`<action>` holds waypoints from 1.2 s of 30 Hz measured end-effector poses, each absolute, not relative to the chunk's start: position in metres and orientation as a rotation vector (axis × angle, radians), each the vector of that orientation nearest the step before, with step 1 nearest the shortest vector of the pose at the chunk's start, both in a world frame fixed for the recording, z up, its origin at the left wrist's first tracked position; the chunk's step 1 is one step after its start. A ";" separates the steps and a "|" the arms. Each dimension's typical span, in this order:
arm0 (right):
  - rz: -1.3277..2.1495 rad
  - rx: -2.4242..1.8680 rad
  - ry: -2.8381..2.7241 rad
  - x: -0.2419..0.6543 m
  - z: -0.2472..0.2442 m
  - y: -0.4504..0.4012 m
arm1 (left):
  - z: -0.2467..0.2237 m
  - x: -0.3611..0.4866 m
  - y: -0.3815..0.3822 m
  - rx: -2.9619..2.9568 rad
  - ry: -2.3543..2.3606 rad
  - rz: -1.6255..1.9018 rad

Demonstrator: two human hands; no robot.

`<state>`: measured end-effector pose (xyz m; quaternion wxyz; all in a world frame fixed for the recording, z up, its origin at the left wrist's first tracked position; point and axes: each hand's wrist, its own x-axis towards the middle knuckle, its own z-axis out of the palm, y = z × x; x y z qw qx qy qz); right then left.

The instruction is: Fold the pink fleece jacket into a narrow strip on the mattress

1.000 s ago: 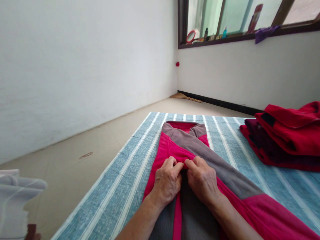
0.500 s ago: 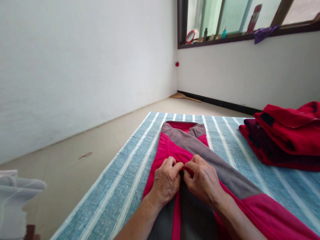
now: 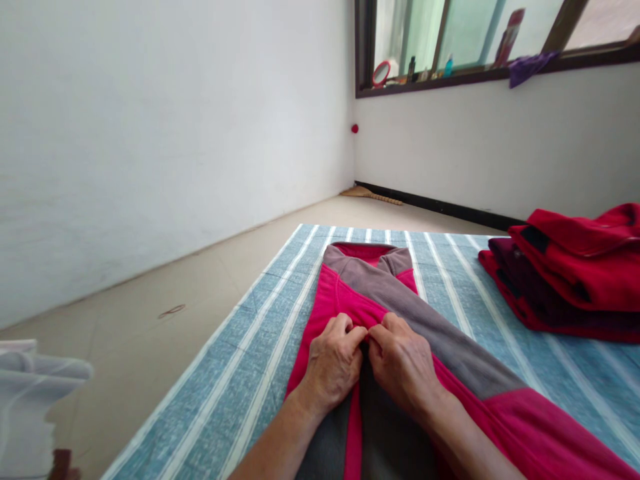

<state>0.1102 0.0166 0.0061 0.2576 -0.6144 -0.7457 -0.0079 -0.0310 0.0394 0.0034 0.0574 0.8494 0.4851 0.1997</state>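
Note:
A pink and grey fleece jacket (image 3: 415, 290) lies on the striped blue and white cloth (image 3: 240, 373), its collar away from me and one sleeve stretched toward the lower right. My left hand (image 3: 336, 360) pinches the jacket's front at the middle. Right beside it, my right hand (image 3: 400, 360) is closed on the same spot, the thumbs and fingertips of both hands nearly meeting. What lies between the fingertips is mostly hidden, apart from a bit of pink fabric.
Folded red and dark purple garments (image 3: 575, 273) are stacked at the right. A brown broom (image 3: 370, 193) lies on the floor in the far corner. White fabric (image 3: 40, 393) hangs at lower left. Bottles and a round mirror (image 3: 381, 73) line the windowsill.
My right hand has shifted slightly, its fingers drawn closer in over the jacket front. My left hand and the jacket stay almost as they were.

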 end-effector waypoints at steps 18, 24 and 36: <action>0.110 -1.694 -2.143 0.111 0.016 0.016 | 0.005 -0.030 0.043 2.399 1.487 0.730; 0.252 -1.644 -1.987 0.118 0.019 0.021 | 0.001 -0.030 0.044 2.428 1.489 0.738; 0.650 -1.530 -1.589 0.127 0.002 0.034 | 0.000 -0.029 0.041 2.585 1.563 0.747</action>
